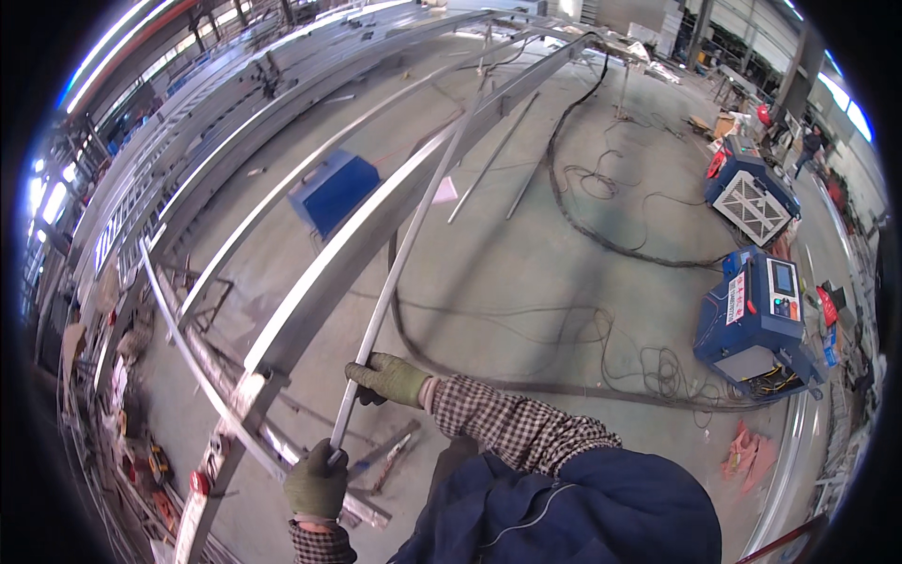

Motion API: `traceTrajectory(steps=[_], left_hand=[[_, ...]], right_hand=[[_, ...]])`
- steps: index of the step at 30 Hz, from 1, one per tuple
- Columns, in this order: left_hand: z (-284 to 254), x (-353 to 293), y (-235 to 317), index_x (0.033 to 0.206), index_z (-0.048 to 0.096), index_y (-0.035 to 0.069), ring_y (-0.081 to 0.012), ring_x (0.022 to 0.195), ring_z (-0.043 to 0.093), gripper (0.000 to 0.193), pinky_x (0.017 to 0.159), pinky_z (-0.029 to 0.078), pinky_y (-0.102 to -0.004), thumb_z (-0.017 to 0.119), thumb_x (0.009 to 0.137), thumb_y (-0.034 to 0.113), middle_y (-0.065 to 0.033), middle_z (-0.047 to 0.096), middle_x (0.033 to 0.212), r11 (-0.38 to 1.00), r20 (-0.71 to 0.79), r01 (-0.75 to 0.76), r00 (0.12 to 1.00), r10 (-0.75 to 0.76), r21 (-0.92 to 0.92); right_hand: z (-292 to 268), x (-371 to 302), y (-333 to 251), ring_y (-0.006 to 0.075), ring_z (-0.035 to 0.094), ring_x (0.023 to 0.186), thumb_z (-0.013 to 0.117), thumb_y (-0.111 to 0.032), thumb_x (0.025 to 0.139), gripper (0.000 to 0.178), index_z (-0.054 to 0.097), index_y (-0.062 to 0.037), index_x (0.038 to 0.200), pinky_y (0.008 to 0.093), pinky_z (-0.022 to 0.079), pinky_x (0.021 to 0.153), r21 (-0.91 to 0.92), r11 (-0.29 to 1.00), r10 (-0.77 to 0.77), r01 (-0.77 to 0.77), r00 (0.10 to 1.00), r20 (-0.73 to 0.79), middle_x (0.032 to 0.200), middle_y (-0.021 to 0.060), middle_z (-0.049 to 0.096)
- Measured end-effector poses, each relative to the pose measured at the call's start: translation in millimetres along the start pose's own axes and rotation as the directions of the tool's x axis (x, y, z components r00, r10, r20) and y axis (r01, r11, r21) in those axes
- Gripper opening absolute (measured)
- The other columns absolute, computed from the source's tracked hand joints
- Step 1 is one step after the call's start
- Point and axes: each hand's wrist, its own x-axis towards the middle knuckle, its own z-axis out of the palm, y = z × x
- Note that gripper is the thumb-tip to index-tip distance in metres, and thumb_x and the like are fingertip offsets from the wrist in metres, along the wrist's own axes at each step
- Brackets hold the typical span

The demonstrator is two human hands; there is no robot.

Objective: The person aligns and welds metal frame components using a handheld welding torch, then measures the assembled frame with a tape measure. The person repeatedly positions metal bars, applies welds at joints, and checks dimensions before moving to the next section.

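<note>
My left hand (318, 484), in a green work glove, is closed round the near end of a long, thin grey metal bar (406, 254). Farther up the same bar, my gloved right hand (387, 378) grips it with the fingers wrapped underneath. The bar slants away from me toward the top of the view, and its far end is hard to make out against the frame. Just left of it runs a wide, bright metal beam (324, 287), raised above the floor. A thinner curved strip (193, 362) lies across the supports left of my hands.
Several long metal profiles (272, 122) fill the far left. A blue box (334, 193) stands beyond the beam. To the right are two blue machines (738, 324), with a thick black cable (583, 226) across the floor. A person (810, 146) stands far right.
</note>
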Motion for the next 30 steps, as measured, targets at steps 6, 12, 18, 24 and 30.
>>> traceTrajectory(steps=[6, 12, 18, 24, 30], left_hand=[[0, 160, -11, 0.108, 0.082, 0.016, -0.0349, 0.08, 0.078, 0.028, 0.073, 0.06, -0.0503, 0.084, 0.089, 0.037, -0.0117, 0.078, 0.084, 0.997, 0.035, -0.074, 0.997, 0.073, 0.026], [2, 311, -40, 0.117, 0.082, 0.017, -0.0392, 0.095, 0.078, 0.031, 0.083, 0.06, -0.0522, 0.076, 0.098, 0.041, -0.0156, 0.081, 0.1, 0.992, 0.151, -0.112, 0.983, 0.101, 0.065], [23, 384, -62, 0.119, 0.082, 0.018, -0.0383, 0.094, 0.078, 0.03, 0.083, 0.06, -0.0516, 0.075, 0.098, 0.039, -0.0143, 0.081, 0.1, 0.982, 0.168, -0.189, 0.968, 0.184, 0.014], [42, 408, -60, 0.116, 0.082, 0.021, -0.0382, 0.092, 0.077, 0.027, 0.08, 0.059, -0.0515, 0.077, 0.095, 0.036, -0.0141, 0.08, 0.099, 0.985, 0.23, -0.169, 0.958, 0.171, -0.03], [69, 426, -57, 0.119, 0.082, 0.02, -0.0374, 0.092, 0.079, 0.027, 0.079, 0.062, -0.0492, 0.079, 0.094, 0.031, -0.0136, 0.081, 0.102, 0.992, 0.204, -0.095, 0.973, 0.11, -0.082]], right_hand=[[-69, 90, -64, 0.016, 0.074, 0.089, 0.065, -0.049, 0.112, 0.052, 0.067, -0.0021, 0.134, 0.0336, 0.063, 0.079, -0.091, 0.993, -0.076, 0.074, 0.997, -0.013, 0.105, 0.0088, 0.076], [-139, 134, -82, 0.0133, 0.072, 0.086, 0.069, -0.038, 0.111, 0.04, 0.068, -0.006, 0.135, 0.0308, 0.06, 0.076, 0.008, 0.999, -0.029, 0.031, 0.98, -0.198, 0.105, 0.0069, 0.076], [-202, 161, -111, 0.0154, 0.073, 0.095, 0.071, -0.028, 0.111, 0.034, 0.07, -0.0002, 0.13, 0.0325, 0.062, 0.085, -0.096, 0.986, -0.158, 0.136, 0.949, -0.273, 0.108, 0.0081, 0.078], [-257, 203, -173, 0.0265, 0.077, 0.1, 0.075, -0.026, 0.105, 0.036, 0.073, -0.0011, 0.131, 0.0369, 0.061, 0.093, -0.636, 0.722, -0.587, 0.271, 0.727, -0.357, 0.114, 0.0141, 0.081], [-347, 276, -239, 0.0355, 0.073, 0.11, 0.072, -0.037, 0.099, 0.033, 0.081, -0.0114, 0.117, 0.0488, 0.049, 0.112, -0.978, 0.177, -0.665, 0.114, 0.746, -0.033, 0.109, 0.0124, 0.08]])
